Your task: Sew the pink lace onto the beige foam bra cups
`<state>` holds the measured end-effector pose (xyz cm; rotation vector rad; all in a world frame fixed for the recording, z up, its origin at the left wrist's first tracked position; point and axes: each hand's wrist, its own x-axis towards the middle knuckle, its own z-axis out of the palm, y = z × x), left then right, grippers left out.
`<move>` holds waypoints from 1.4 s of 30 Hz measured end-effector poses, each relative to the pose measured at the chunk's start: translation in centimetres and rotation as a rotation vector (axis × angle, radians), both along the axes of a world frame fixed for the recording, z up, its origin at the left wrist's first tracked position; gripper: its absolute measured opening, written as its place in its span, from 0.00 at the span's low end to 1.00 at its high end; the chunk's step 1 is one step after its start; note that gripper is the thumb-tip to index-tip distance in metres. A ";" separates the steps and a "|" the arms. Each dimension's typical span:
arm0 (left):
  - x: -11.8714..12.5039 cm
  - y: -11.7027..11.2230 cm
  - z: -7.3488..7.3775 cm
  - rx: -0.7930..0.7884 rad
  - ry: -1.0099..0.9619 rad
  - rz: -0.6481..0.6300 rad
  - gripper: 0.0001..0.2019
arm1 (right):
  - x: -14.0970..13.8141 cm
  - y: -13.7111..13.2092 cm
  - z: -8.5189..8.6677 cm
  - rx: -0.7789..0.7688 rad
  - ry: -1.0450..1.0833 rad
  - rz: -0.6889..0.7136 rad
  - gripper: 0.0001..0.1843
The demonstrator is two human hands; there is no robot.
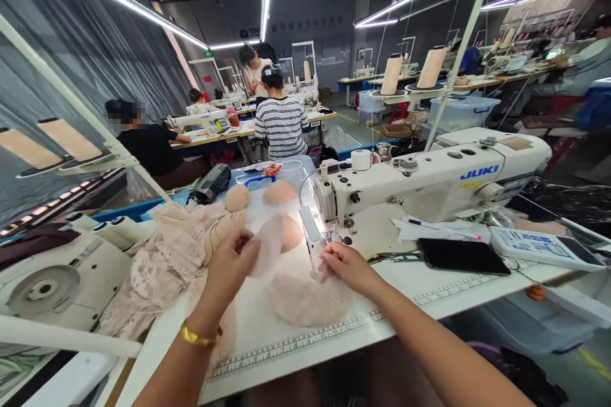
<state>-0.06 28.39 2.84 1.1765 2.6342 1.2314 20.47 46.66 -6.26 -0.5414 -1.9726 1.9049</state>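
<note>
My left hand (238, 251) is closed, pinching a thin, sheer, pale fabric piece (268, 249) that hangs to the right of its fingers. My right hand (347, 265) is closed in a pinch beside the needle area of a white sewing machine (405, 187). What its fingertips hold is too small and blurred to make out. Below both hands a beige lace piece (310, 302) lies flat on the white table (372, 324). Behind the sheer piece rest beige molded cups (291, 233). A heap of beige lace fabric (157, 273) sits left of my left hand.
A black phone (463, 256), a pair of scissors (396, 257) and a white control box (544, 247) lie right of my right hand. Thread cones (392, 75) stand on a rack behind the machine. Co-workers sit at other machines farther back.
</note>
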 end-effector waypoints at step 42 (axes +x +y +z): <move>5.5 7.4 -8.0 -0.353 0.815 -0.801 0.13 | 2.5 6.5 0.1 1.243 0.208 0.334 0.16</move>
